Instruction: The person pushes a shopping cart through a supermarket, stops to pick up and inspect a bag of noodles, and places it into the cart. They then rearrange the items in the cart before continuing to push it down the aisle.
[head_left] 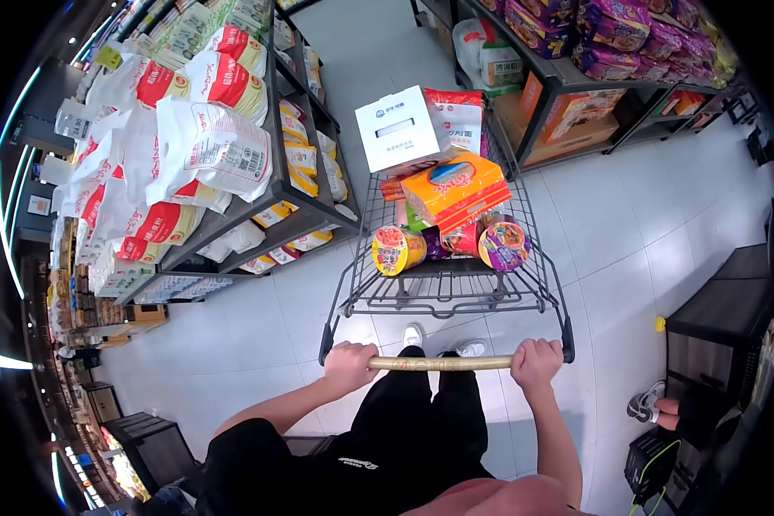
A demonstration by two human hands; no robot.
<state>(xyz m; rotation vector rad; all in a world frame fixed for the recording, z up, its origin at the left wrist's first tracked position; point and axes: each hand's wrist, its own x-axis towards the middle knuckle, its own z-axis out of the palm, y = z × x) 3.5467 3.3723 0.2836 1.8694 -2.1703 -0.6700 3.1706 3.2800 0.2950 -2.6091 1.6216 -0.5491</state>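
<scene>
My left hand (350, 367) is wrapped round the left end of the yellowish handlebar (443, 364) of a shopping cart (439, 303). Round the right end of the same bar closes my right hand (537, 362). Inside the cart stands a white carton (397, 133) with a slot-shaped handle hole. A red and white bag (458, 120) leans beside it. An orange package (456, 191) lies across the middle, partly covering other packets. Nearer to me are a yellow instant noodle cup (397, 250) and a purple one (504, 246).
On the left, a shelf (232, 249) is piled with white and red flour bags (211, 150). A dark shelf (568, 82) at the upper right holds purple packages (619, 30). At the lower right another person's shoe (645, 402) shows near a black basket (651, 464). Pale floor tiles (611, 224) run between.
</scene>
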